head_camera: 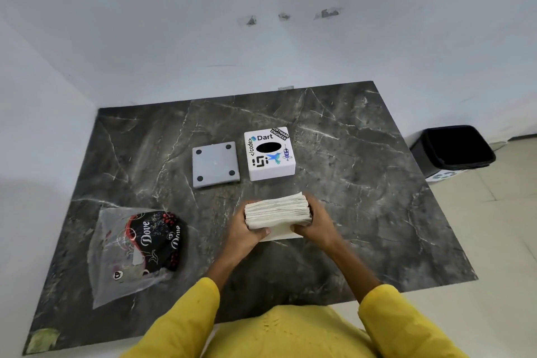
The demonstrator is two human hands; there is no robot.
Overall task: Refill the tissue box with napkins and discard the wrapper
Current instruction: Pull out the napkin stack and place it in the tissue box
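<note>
A thick stack of white napkins (277, 211) is held between my left hand (247, 234) and my right hand (318, 222), just above the dark marble table (363, 212). Behind the stack stands the white tissue box (270, 166), covered in stickers, its oval slot facing up. Its grey base plate (215, 164), with black feet at the corners, lies flat to the left of the box. The empty clear wrapper (133, 250) with black and red "Dove" print lies crumpled at the table's near left.
A black waste bin (453, 150) stands on the floor past the table's right edge. White walls close off the table's far and left sides. My yellow sleeves fill the bottom of the view.
</note>
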